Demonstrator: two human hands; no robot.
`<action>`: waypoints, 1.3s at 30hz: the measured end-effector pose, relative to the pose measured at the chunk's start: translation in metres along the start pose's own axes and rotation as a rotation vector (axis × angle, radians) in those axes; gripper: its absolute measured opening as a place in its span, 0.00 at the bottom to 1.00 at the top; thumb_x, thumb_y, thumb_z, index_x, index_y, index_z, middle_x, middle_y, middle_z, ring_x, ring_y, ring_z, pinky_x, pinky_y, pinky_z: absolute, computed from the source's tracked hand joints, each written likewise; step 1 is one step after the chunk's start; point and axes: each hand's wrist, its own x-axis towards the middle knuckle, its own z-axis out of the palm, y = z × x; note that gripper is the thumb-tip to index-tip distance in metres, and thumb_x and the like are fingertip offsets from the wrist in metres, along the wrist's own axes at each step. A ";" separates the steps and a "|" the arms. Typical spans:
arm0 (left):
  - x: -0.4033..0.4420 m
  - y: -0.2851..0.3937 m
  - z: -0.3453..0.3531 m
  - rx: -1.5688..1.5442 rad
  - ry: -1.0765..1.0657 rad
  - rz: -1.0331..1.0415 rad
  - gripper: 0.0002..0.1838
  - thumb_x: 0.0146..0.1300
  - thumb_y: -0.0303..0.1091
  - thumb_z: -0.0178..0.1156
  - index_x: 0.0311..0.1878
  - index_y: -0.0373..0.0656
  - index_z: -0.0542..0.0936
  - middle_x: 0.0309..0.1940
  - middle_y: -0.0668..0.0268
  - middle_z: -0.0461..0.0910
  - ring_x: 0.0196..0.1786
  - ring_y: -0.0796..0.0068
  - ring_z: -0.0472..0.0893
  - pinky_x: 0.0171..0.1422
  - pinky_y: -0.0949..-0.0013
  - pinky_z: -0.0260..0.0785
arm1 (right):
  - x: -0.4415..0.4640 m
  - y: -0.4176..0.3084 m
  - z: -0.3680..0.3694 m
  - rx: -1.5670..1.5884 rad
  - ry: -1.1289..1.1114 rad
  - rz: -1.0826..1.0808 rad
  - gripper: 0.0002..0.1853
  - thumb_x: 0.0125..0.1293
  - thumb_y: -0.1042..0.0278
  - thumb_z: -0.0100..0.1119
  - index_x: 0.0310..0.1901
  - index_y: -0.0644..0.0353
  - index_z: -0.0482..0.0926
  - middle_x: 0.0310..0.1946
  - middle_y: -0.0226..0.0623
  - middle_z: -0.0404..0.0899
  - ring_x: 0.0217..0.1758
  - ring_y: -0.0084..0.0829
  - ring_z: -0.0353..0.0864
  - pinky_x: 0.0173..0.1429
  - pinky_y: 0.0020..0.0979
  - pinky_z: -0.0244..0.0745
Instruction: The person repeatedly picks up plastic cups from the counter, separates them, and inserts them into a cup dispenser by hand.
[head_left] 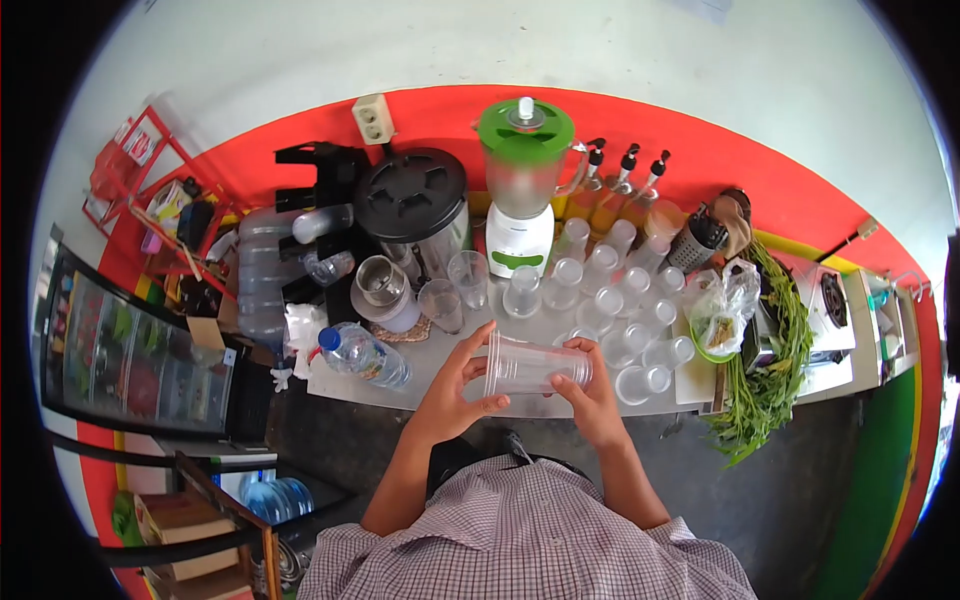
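In front of my chest, a sideways stack of clear plastic cups lies between my two hands, rims to the left and bases to the right. My left hand curves around the rim end, thumb below and fingers above. Gripping the base end is my right hand, its thumb pressed on the near side. Many upturned clear cups stand close together on the table just beyond my right hand. Two upright clear glasses are beyond my left hand.
A green-lidded blender stands at the back, beside pump bottles and a black-lidded steel container. A water bottle is at the table's left. Leafy greens hang over the right side near a plastic bag.
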 end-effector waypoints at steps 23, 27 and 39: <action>-0.014 0.084 -0.103 0.301 0.096 0.197 0.63 0.43 0.48 0.92 0.83 0.42 0.69 0.79 0.55 0.71 0.79 0.57 0.76 0.84 0.52 0.68 | 0.053 -0.033 0.108 -0.041 -0.139 -0.142 0.31 0.70 0.68 0.75 0.68 0.60 0.67 0.59 0.34 0.74 0.61 0.25 0.75 0.66 0.31 0.73; -0.003 0.100 -0.131 0.376 0.027 0.199 0.66 0.41 0.43 0.93 0.84 0.42 0.66 0.81 0.54 0.71 0.77 0.56 0.78 0.82 0.51 0.69 | 0.064 -0.039 0.127 -0.082 -0.116 -0.164 0.32 0.70 0.68 0.75 0.69 0.61 0.67 0.59 0.34 0.74 0.62 0.26 0.75 0.67 0.31 0.73; -0.001 0.101 -0.210 0.231 0.117 0.142 0.60 0.51 0.38 0.89 0.85 0.41 0.64 0.73 0.54 0.78 0.76 0.58 0.78 0.83 0.54 0.67 | 0.121 -0.056 0.191 -0.034 -0.266 -0.233 0.42 0.71 0.76 0.70 0.82 0.61 0.58 0.67 0.43 0.74 0.67 0.30 0.78 0.64 0.35 0.81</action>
